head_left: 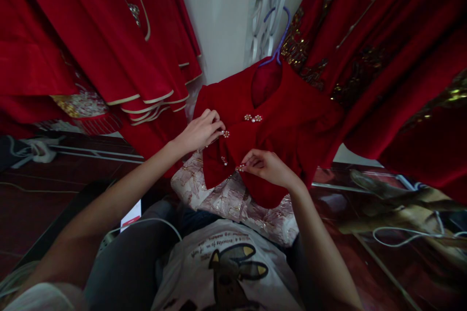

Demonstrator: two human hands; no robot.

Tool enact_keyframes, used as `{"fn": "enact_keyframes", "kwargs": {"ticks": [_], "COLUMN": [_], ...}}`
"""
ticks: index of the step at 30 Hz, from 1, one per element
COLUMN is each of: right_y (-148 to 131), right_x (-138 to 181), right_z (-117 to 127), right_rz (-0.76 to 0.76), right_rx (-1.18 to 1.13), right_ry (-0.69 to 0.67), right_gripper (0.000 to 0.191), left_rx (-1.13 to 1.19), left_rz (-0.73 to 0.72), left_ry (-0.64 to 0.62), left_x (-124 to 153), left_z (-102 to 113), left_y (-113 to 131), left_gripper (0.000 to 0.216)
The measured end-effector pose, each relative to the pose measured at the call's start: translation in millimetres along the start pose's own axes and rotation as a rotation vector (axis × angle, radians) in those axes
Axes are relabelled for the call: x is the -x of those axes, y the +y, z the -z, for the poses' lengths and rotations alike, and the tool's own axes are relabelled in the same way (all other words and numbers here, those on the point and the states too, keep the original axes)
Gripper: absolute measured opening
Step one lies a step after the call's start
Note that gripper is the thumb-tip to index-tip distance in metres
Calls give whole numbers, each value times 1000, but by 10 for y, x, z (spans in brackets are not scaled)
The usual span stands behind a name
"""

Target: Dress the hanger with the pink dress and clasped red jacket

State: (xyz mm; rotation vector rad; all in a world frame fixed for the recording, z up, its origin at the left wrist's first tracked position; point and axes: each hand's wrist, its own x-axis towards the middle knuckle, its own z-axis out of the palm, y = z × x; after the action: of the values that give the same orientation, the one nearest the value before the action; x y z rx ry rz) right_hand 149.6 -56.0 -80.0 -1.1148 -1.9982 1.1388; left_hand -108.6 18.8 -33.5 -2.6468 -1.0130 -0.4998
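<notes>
A small red velvet jacket (280, 112) hangs on a purple hanger (279, 41) in front of me, over a pale gold-patterned skirt (233, 201). Pearl-and-gold clasps (253, 118) run down its front. My left hand (199, 132) pinches the left front flap beside one clasp (225, 133). Lower down, my right hand (268, 166) is closed on another clasp (240, 168) at the edge of the right flap. Both sets of fingers are pressed together on the cloth.
Red gowns with gold trim (120, 43) hang at the left, and gold-embroidered red garments (383, 68) at the right. A white wall (222, 14) stands behind. White cables (408, 240) lie on the dark glossy floor. My grey trousers and printed shirt (226, 267) fill the bottom.
</notes>
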Motion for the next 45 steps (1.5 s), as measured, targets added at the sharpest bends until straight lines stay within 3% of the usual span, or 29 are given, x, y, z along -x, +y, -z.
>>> {"fn": "enact_keyframes", "kwargs": {"ticks": [11, 20, 28, 33, 36, 39, 45], "right_y": [36, -113, -267, -369, -507, -657, -672], "right_x": [-26, 128, 301, 341, 237, -33, -585], "right_z": [-87, 92, 300, 410, 471, 479, 272], "right_rz": [42, 9, 7, 56, 150, 253, 89], "right_rx": [-46, 11, -91, -66, -83, -108, -43], "right_ry": [12, -90, -211, 6, 265, 512, 495], "right_gripper": [16, 13, 19, 25, 30, 47, 86], "left_rx": [-56, 93, 39, 41, -14, -21, -117], "left_rz": [-315, -27, -131, -247, -284, -256, -33], "left_ry": [47, 223, 221, 204, 183, 144, -75], "left_x": [-160, -582, -758, -765, -791, -831, -852], "left_z": [18, -65, -91, -18, -20, -25, -18], "left_y": [-85, 359, 475, 443, 427, 462, 532], "left_gripper": [22, 29, 19, 24, 30, 32, 37]}}
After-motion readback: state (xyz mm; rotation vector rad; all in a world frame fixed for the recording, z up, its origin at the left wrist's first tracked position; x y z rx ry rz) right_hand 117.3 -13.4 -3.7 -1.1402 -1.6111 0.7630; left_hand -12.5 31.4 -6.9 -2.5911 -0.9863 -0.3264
